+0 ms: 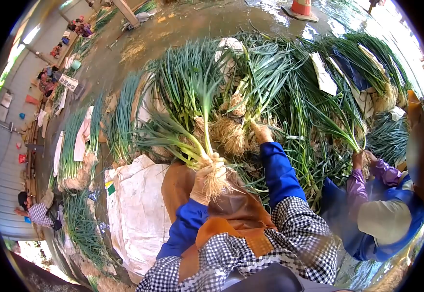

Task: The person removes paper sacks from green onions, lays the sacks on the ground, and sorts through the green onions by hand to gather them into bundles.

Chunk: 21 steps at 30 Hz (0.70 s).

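Observation:
My left hand [206,179], in a pale glove, is closed round a bunch of green onions [203,153] above the brown apron [238,204]. Their pale roots hang over the fingers and the green leaves point up and left. Farther forward and right, my right hand [261,132] is closed at the root end of other green onions [265,92] in the pile. Some of its fingers are hidden by stalks. Beside it lie bundles with tangled tan roots [234,136].
A co-worker in purple sleeves [358,187] holds green onions at the right. A white sack [139,209] lies left of the apron, with more bundles [73,146] beyond. An orange cone [301,9] stands on wet floor [173,24]. Other people [49,80] sit far left.

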### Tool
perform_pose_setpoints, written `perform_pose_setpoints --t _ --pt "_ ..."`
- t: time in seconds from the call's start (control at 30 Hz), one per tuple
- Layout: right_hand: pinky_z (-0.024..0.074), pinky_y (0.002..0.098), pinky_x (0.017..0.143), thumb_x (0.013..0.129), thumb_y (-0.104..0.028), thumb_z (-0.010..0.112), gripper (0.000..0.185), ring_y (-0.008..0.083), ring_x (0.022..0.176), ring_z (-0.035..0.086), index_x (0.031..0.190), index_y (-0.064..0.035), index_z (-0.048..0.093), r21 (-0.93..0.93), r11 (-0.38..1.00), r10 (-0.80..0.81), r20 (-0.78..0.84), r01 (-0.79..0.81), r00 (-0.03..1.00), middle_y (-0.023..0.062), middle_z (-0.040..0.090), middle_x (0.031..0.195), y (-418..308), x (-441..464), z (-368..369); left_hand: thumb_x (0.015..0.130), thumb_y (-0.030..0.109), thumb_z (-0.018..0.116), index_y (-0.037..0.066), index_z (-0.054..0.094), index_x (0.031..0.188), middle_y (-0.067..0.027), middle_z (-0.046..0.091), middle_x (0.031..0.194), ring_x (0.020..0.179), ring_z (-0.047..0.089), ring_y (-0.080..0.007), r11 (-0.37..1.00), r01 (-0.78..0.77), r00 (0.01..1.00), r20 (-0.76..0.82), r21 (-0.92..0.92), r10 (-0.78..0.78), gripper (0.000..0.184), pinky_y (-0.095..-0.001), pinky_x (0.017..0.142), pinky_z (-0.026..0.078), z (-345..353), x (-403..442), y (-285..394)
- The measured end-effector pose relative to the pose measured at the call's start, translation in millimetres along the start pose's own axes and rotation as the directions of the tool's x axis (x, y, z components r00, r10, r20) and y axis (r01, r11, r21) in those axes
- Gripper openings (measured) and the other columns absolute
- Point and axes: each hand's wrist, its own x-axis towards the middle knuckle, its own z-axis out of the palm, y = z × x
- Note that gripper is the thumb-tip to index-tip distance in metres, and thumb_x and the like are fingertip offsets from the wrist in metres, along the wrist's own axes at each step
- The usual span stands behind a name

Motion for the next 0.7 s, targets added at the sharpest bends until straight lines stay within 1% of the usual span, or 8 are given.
perform_pose_setpoints --t 0.07,0.13,0.2,0.3,0.43,0.5,0.6,0.7 --pt "0.0486 0.0381 0.066 0.078 -0.012 0.053 0.04 0.0325 0.073 0.06 0.117 -0.0188 0.053 -0.059 0.974 -0.224 -0.141 0.218 0.964 0.0189 0.061 0.079 -4 4 5 0.083 0.01 0.053 0.008 0.042 0.124 -0.0023 0.043 0.078 0.064 0.044 -0.0131 0.996 -0.031 0.997 -0.064 0.089 0.037 0.042 -0.0256 0.056 0.04 2 4 7" --pt "0.0478 0.0357 0.062 0.075 -0.013 0.06 0.032 0.0277 0.069 0.059 0.106 -0.0124 0.059 0.745 0.636 0.361 -0.059 -0.199 0.931 0.018 0.06 0.077 -15 24 2 0.083 0.008 0.054 0.009 0.04 0.125 -0.0023 0.044 0.08 0.066 0.045 -0.0132 0.993 -0.089 0.995 -0.034 0.081 0.092 0.045 -0.0264 0.057 0.04 8 9 13" --pt "0.0433 0.0318 0.056 0.075 -0.025 0.065 0.028 0.0167 0.059 0.053 0.087 -0.0002 0.06 0.653 0.754 0.259 -0.398 0.073 0.88 0.0092 0.059 0.068 -48 9 -39 0.079 0.009 0.058 0.01 0.04 0.125 -0.0032 0.045 0.088 0.078 0.052 -0.0181 0.973 -0.154 0.982 0.086 -0.171 0.17 0.049 -0.0291 0.059 0.042 0 4 18" --pt "0.042 0.0276 0.054 0.077 -0.023 0.062 0.023 0.0112 0.059 0.051 0.088 -0.002 0.061 0.617 0.785 0.16 -0.289 0.055 0.944 0.0024 0.057 0.064 -97 -47 -97 0.076 0.006 0.057 0.008 0.044 0.118 -0.0109 0.048 0.102 0.118 0.04 -0.0381 0.974 -0.218 0.975 -0.026 0.061 0.219 0.044 -0.0487 0.09 0.043 26 2 14" --pt "0.0443 0.0259 0.061 0.081 -0.019 0.058 0.029 0.01 0.067 0.051 0.104 -0.0014 0.06 0.614 0.789 0.055 -0.061 -0.007 0.997 0.0048 0.059 0.076 -154 -115 -93 0.078 0.004 0.055 0.005 0.053 0.107 -0.0152 0.054 0.111 0.106 0.05 -0.0307 0.954 0.078 0.979 -0.205 0.289 -0.018 0.029 -0.0455 0.088 0.045 -18 27 -38" --pt "0.0461 0.033 0.061 0.082 -0.029 0.059 0.024 0.022 0.066 0.058 0.088 -0.0052 0.06 0.052 0.992 -0.107 -0.143 0.115 0.984 0.0114 0.059 0.071 -143 -117 -70 0.079 0.003 0.054 0.003 0.055 0.104 -0.0121 0.059 0.098 0.089 0.058 -0.0247 0.958 0.174 0.937 -0.339 0.229 -0.089 0.024 -0.0388 0.079 0.05 -57 36 -84" --pt "0.0447 0.0409 0.051 0.083 -0.035 0.056 0.03 0.0311 0.057 0.057 0.065 -0.0109 0.052 -0.448 0.887 -0.219 -0.203 0.109 0.954 0.0119 0.056 0.059 -136 -124 -47 0.08 0.002 0.054 0.004 0.055 0.1 -0.01 0.06 0.085 0.077 0.061 -0.0229 0.979 0.176 0.927 -0.352 0.105 -0.129 0.02 -0.0358 0.071 0.052 -33 34 -94" --pt "0.0432 0.0394 0.051 0.084 -0.028 0.055 0.029 0.0339 0.061 0.056 0.065 -0.0058 0.053 -0.27 0.942 -0.251 -0.167 0.201 0.953 0.0147 0.056 0.062 -133 -156 -42 0.081 0.004 0.053 0.005 0.055 0.098 -0.0101 0.06 0.083 0.076 0.06 -0.0229 0.988 0.078 0.891 -0.454 0.13 -0.01 0.018 -0.0341 0.069 0.052 -48 36 -95"
